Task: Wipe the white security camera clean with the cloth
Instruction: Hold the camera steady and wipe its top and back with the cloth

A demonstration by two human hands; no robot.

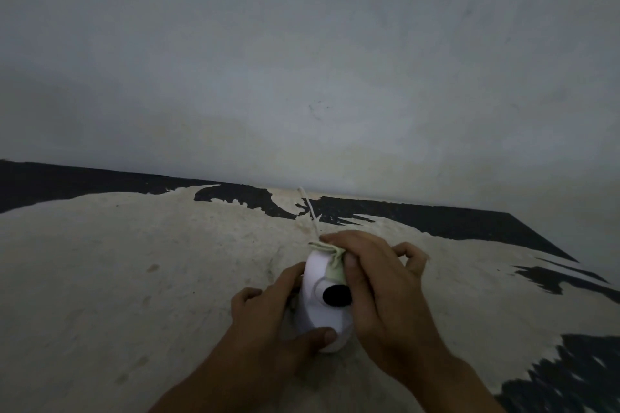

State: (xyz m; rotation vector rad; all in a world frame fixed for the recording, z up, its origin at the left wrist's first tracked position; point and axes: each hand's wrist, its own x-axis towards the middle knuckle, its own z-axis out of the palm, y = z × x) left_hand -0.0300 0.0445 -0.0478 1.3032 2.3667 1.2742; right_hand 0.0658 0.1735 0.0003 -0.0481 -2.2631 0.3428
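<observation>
white security camera (318, 308) sits on the desk (134, 278) near frame centre: rounded glossy white body, black round lens (336, 294) facing up toward the viewer, thin white cable (308, 208) running from its far side toward the wall (302, 60). left hand (275, 318) cups the camera's left side, thumb across the lower front, fingers curled. right hand (379, 285) pinches a pale greenish cloth (330, 256) bunched against the camera's top right, thumb beside the lens. desk surface worn pale with dark patches
</observation>
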